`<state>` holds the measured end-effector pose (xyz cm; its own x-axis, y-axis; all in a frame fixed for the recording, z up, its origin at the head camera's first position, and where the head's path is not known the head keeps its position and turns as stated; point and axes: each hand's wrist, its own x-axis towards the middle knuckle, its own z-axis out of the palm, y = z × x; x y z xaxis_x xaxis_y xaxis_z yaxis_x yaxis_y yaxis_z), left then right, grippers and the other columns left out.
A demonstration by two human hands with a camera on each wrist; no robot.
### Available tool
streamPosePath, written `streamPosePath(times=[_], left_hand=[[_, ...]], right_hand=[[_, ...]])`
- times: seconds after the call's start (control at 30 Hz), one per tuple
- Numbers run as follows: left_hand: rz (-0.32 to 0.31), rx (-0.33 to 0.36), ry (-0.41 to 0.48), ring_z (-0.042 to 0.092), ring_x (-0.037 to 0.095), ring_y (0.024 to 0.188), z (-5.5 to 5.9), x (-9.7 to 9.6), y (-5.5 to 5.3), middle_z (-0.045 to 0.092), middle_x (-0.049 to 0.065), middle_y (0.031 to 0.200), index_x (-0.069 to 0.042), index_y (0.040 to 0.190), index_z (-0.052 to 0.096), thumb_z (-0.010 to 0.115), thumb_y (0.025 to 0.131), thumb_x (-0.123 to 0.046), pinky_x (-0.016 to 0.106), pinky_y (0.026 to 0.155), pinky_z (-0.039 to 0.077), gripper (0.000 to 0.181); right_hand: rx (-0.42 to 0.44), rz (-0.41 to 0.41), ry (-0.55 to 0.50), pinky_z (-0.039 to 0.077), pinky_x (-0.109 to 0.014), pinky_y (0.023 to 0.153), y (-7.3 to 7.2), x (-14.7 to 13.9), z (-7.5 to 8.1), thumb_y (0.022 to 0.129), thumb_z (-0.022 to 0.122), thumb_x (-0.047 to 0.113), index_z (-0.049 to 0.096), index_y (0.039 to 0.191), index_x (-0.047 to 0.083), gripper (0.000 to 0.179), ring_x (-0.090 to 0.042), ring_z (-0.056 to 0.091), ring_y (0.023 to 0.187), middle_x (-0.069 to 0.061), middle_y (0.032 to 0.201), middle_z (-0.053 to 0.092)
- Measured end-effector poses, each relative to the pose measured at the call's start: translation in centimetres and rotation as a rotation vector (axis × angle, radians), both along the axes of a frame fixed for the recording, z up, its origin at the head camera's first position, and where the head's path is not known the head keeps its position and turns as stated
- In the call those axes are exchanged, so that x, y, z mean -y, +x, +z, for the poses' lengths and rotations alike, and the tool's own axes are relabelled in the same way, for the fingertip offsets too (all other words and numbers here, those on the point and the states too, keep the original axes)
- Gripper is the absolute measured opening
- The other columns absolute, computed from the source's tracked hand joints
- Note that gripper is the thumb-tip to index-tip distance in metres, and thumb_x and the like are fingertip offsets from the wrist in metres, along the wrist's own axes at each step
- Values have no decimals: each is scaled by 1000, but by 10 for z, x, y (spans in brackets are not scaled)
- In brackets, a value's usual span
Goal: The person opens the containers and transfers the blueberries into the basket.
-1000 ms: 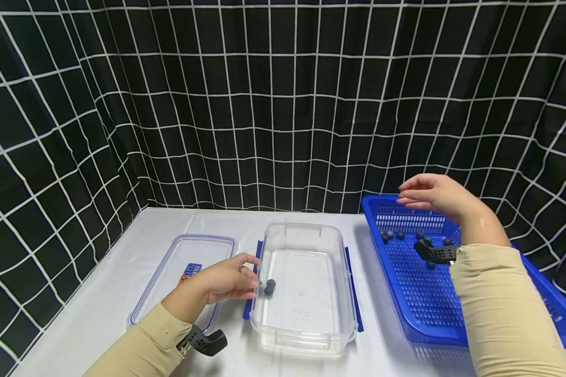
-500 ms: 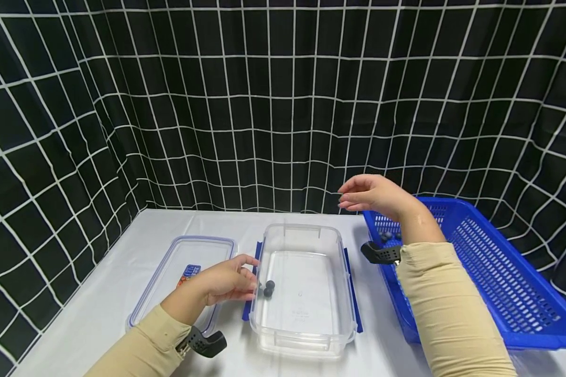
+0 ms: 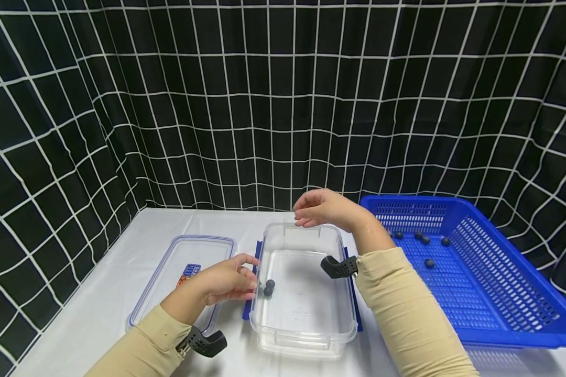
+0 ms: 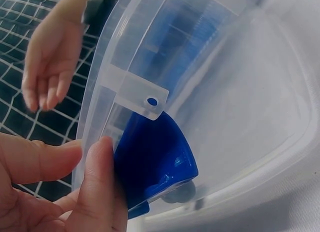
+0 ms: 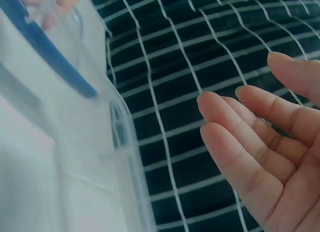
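A clear plastic food container [image 3: 306,331] with blue side clips stands uncovered on the white table. Near its left wall lie a few dark round berries [image 3: 268,291] that look like blueberries. My left hand [image 3: 233,280] holds the container's left side, thumb and fingers at the rim and the blue clip [image 4: 157,159]. Above the container's far end hovers my right hand [image 3: 332,210], touching nothing. In the right wrist view, the fingers [image 5: 240,162] of that hand are loosely bent with the thumb apart, and no berry shows between them.
At the right stands a blue perforated basket [image 3: 519,339] with several more dark berries [image 3: 429,263] scattered on its floor. The container's clear lid [image 3: 205,237], with a blue-rimmed edge, lies flat at the left. A black gridded curtain [image 3: 283,104] hangs behind the table.
My right hand has moved left from over the basket to above the container's far end, coming slightly lower. More of the basket's berries are uncovered. My left hand keeps its place.
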<state>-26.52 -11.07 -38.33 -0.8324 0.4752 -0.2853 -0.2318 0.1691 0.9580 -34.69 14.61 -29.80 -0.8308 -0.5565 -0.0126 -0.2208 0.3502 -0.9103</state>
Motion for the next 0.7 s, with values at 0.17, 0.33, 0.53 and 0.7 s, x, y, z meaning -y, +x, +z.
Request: streamPosePath(times=[0.17, 0.33, 0.53, 0.7], left_hand=[[-6, 3, -6, 58, 16, 73, 2, -1, -2, 51, 9, 88, 0, 130, 31, 53, 83, 9, 28, 71, 57, 53], [0, 8, -18, 59, 17, 73, 2, -2, -3, 51, 10, 88, -1, 130, 33, 53, 83, 8, 30, 73, 57, 52], [9, 14, -18, 59, 17, 74, 2, -3, -2, 51, 10, 88, -3, 128, 35, 53, 83, 9, 30, 73, 57, 50], [-3, 13, -3, 58, 16, 74, 0, -1, -1, 51, 9, 88, 0, 130, 31, 52, 83, 9, 29, 73, 57, 53]], right_hand=[[19, 14, 6, 55, -38, 81, 2, 24, -8, 88, 59, 10, 58, 102, -4, 20, -26, 64, 89, -21, 99, 62], [63, 1, 14, 56, -36, 79, 3, 43, -18, 89, 57, 10, 58, 102, -8, 23, -26, 65, 87, -21, 97, 63], [120, -57, 64, 57, -34, 75, 0, 56, -37, 88, 55, 5, 59, 98, -9, 18, -23, 66, 76, -13, 84, 64], [131, -72, 159, 57, -32, 71, -1, 64, -54, 85, 53, 1, 59, 95, -8, 15, -22, 65, 74, -13, 80, 62]])
